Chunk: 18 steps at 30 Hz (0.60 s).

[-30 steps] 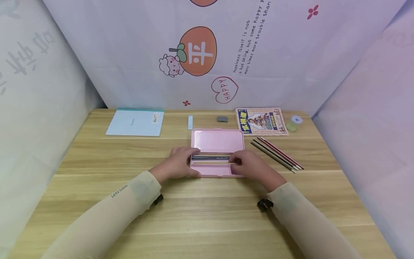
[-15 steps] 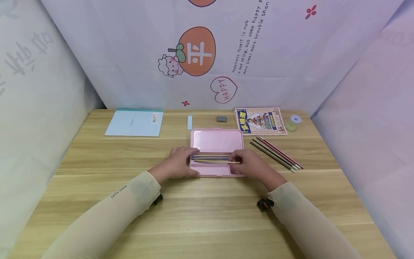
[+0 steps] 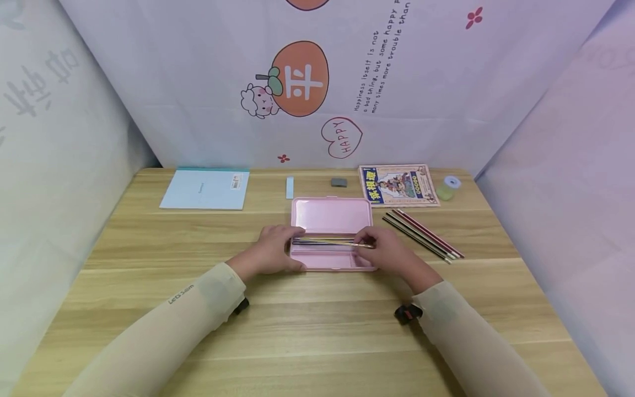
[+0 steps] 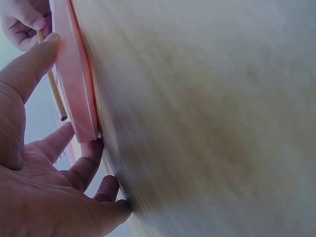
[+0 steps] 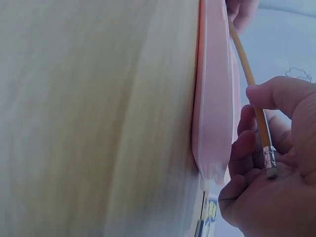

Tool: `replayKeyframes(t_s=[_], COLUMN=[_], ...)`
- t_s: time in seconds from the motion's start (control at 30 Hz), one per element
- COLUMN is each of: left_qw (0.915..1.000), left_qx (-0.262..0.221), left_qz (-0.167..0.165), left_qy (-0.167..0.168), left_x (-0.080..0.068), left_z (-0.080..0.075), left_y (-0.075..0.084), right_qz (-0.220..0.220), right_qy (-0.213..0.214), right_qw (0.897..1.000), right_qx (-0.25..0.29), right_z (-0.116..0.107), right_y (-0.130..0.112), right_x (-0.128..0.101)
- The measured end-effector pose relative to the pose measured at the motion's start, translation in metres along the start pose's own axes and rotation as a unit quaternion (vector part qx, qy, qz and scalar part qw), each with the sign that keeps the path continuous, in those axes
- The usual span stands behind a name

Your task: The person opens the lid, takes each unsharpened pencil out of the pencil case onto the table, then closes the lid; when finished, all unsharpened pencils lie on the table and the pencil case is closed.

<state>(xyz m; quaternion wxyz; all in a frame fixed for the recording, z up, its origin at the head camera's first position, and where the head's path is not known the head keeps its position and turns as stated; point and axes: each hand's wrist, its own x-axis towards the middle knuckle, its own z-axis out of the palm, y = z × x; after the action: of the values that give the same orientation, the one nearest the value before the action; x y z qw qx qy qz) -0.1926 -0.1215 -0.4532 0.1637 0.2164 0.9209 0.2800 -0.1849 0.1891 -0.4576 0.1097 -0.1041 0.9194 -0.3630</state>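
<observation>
An open pink pencil case [image 3: 331, 216] lies at the table's middle, its lid flat behind its tray. My left hand [image 3: 291, 242] holds the case's left end, thumb [image 4: 35, 58] on the rim and fingers [image 4: 88, 160] against the end wall. My right hand [image 3: 363, 243] pinches a yellow pencil [image 3: 331, 242] near its eraser end [image 5: 270, 159]. The pencil lies lengthwise over the tray, slightly tilted, close to dark pencils [image 3: 310, 241] that lie along the tray's back. In the right wrist view the yellow pencil [image 5: 249, 89] stands clear of the pink rim [image 5: 212, 98].
Several loose pencils [image 3: 423, 236] lie right of the case. Along the back are a pale blue notebook [image 3: 204, 188], a small blue strip [image 3: 290, 187], a grey eraser [image 3: 339, 181], a picture booklet [image 3: 398, 185] and a tape roll [image 3: 449, 187]. Cloth walls close three sides.
My right hand has carried the yellow pencil from the tray's front half back toward the dark pencils. The left hand has stayed on the case's left end.
</observation>
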Motion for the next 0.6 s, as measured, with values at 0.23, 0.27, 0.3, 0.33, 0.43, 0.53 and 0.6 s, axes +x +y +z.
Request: replayKeyframes(t_s=[0.23,0.27,0.3,0.33,0.43,0.53,0.6], left_qw=[1.0,1.0,1.0,1.0,1.0,1.0,1.0], left_qx=[0.004,0.006,0.006,0.006,0.005,0.0,-0.002], left_qz=[-0.004,-0.004,-0.005,-0.004,-0.004,-0.002,0.0], left_qy=[-0.001,-0.001,-0.001,0.0,-0.002,-0.003,-0.003], left_x=[0.0,0.0,-0.001,-0.001,-0.001,-0.001,-0.001], left_z=[-0.001,-0.001,-0.001,-0.001,-0.001,0.0,0.0], left_y=[0.0,0.0,0.0,0.0,0.001,0.001,0.001], right_qz=[0.029,0.03,0.028,0.026,0.025,0.029,0.037], right_qy=[0.043,0.048,0.055,0.062,0.08,0.098,0.107], right_qw=[0.999,0.998,0.998,0.998,0.996,0.995,0.993], right_qx=[0.001,0.0,-0.001,-0.001,-0.004,-0.008,-0.013], right_z=[-0.028,-0.033,-0.038,-0.043,-0.057,-0.068,-0.075], right_y=[0.013,0.015,0.017,0.021,0.031,0.043,0.05], right_x=[-0.007,-0.008,-0.01,-0.011,-0.015,-0.021,-0.025])
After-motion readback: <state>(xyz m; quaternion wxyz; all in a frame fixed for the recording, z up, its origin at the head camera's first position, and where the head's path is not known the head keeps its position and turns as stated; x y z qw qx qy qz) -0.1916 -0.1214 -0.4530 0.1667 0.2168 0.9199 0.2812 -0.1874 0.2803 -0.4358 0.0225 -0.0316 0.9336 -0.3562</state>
